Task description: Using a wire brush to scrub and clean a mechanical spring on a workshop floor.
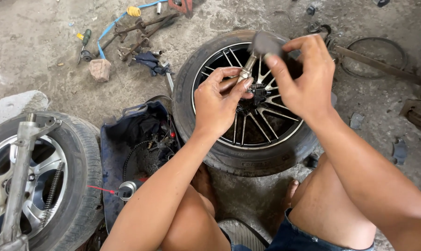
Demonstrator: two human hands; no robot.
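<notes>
Both hands grip: left hand (pixel 219 95) on a metal rod (pixel 246 69), right hand (pixel 303 76) pinching a grey pad (pixel 265 44).

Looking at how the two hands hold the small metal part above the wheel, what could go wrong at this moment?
1. The left hand pinches the small metal part only at the fingertips; it might slip and drop between the spokes of the black wheel.
2. The right hand presses a grey piece onto its tip; a slip could perhaps pinch a finger.
3. Bare knees sit close to the blue tray of oily parts; a shift might tip it.
</notes>
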